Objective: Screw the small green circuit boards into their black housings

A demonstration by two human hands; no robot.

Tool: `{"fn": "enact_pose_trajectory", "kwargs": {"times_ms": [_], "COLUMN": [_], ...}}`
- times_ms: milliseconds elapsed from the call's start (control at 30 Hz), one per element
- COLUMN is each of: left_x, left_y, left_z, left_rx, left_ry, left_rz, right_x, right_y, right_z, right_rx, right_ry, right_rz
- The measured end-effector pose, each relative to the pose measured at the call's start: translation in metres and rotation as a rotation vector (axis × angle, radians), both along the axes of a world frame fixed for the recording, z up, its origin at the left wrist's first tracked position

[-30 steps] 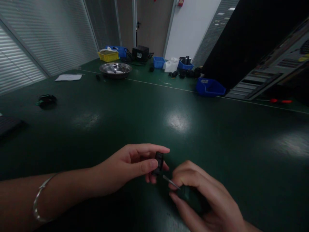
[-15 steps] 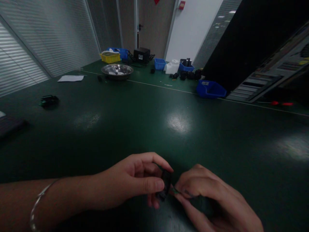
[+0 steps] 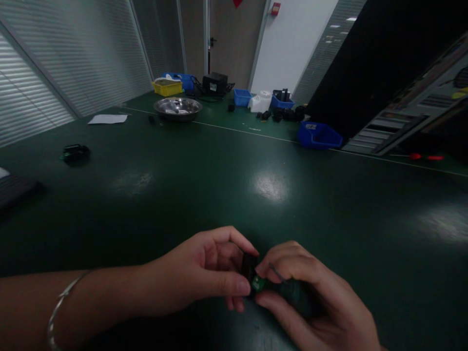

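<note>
Close to the near side of the green table [image 3: 183,195], my left hand [image 3: 215,273] pinches a small black casing [image 3: 249,265] between thumb and fingers. My right hand [image 3: 310,287] grips a small green circuit board [image 3: 258,283] by its edge, thumb below and index finger above. The board's left end is against the casing; whether it sits inside, I cannot tell. A thin dark wire [image 3: 277,272] runs across the right fingers. Both pieces are partly hidden by the fingertips.
A dark green-edged part [image 3: 75,152] lies at the left, with a white paper [image 3: 107,119] behind it. Farther back stand a metal bowl [image 3: 178,108], a yellow bin [image 3: 167,87], a black box [image 3: 215,84] and a blue bin [image 3: 319,135]. Several black parts [image 3: 288,114] lie near the bins.
My right hand has moved left and slightly up, bringing the green board up to the black casing. The casing has turned a little in my left hand.
</note>
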State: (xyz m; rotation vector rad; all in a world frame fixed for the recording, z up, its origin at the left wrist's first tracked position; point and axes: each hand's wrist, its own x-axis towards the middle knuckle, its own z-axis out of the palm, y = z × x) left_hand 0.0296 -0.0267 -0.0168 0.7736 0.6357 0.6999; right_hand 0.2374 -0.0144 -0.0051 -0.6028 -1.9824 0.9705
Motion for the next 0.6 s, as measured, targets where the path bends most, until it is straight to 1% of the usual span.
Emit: {"fn": "enact_pose_trajectory", "kwargs": {"times_ms": [233, 367, 600], "left_x": [0.0009, 0.001, 0.0018], "left_y": [-0.0026, -0.0045, -0.006], "left_z": [0.0017, 0.0015, -0.0006], "left_rx": [0.01, 0.009, 0.021], "left_ry": [-0.017, -0.011, -0.012], "left_rz": [0.023, 0.03, 0.045], "right_x": [0.0007, 0.0022, 0.0009], "right_y": [-0.0024, -0.0041, -0.0027], "right_z": [-0.0002, 0.0017, -0.0008], "right_rx": [-0.001, -0.028, -0.09], "right_ry": [0.013, 0.006, -0.014], "right_rz": [0.012, 0.027, 0.001]}}
